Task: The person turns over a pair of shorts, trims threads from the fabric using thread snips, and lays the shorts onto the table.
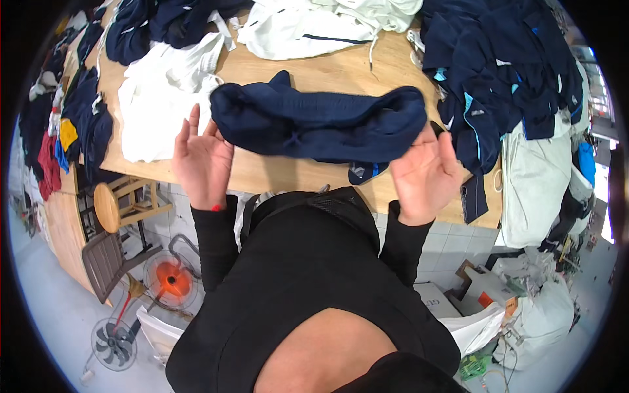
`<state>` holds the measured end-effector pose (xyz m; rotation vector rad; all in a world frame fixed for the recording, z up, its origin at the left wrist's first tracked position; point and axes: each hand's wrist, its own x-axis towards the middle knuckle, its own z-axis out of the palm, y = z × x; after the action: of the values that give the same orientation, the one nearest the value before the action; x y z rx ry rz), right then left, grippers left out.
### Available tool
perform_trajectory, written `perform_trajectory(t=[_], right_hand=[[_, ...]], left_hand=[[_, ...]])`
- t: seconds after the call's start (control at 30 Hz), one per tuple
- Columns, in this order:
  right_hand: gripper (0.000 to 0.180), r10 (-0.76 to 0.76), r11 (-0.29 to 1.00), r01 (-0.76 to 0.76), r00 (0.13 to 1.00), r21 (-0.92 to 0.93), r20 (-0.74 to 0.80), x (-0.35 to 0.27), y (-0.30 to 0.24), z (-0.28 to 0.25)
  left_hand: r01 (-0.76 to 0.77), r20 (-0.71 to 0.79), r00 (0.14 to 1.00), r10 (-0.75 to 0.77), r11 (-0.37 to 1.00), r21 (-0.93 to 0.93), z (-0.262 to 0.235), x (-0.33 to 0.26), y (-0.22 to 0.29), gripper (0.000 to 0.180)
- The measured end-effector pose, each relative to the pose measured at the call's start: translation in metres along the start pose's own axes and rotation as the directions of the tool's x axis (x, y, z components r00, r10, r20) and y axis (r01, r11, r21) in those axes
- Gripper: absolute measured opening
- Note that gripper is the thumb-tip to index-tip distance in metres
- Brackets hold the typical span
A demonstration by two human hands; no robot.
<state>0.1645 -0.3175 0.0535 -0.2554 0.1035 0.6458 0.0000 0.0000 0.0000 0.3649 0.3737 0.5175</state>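
A navy garment (pixel 321 126) is spread sideways between my hands over the near part of the table, its wide opening showing a gathered band like an elastic waist. My left hand (pixel 204 160) holds its left end, palm turned up, some fingertips hidden by the cloth. At the right end, my right hand (pixel 427 171) holds it the same way, with part of the fingers behind the fabric. A dark flap of cloth with a pale mark (pixel 364 173) shows below the garment near the table edge; whether it belongs to the same piece I cannot tell.
White garments (pixel 167 98) lie left on the wooden table (pixel 341 71), with more white clothing (pixel 308 29) at the back. A navy pile (pixel 504 72) covers the right side. A stool (pixel 108 206) and fans (pixel 171 280) stand lower left; bags (pixel 540 321) sit lower right.
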Motion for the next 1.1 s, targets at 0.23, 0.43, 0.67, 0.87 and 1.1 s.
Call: perform_trajectory(t=[0.23,0.43,0.67,0.87,1.1], right_hand=[[0.067,0.083,0.981,-0.045,0.977,-0.188,0.199,0.005,0.034,0.003],[0.063,0.066,0.926,-0.007,0.987,-0.378,0.144,-0.003,0.032,0.006],[0.024,-0.182,0.860,0.101,0.977,-0.500,-0.114,-0.011,-0.002,-0.021],[0.022,-0.271,0.878,0.043,0.866,-0.477,-0.420,-0.013,-0.012,-0.006],[0.026,-0.073,0.938,-0.018,0.966,-0.347,-0.248,-0.012,-0.031,-0.016]], left_hand=[[0.099,0.118,0.978,-0.170,0.886,0.452,0.029,-0.009,-0.043,0.053],[0.164,0.049,0.974,-0.219,0.842,0.514,0.042,-0.016,-0.039,0.042],[0.059,-0.165,0.986,-0.016,0.964,0.260,0.022,-0.006,-0.003,0.047],[0.020,-0.170,0.985,-0.009,0.998,0.060,0.007,0.001,0.023,0.052],[0.100,0.042,0.994,-0.097,0.993,-0.057,-0.002,-0.004,0.038,0.051]])
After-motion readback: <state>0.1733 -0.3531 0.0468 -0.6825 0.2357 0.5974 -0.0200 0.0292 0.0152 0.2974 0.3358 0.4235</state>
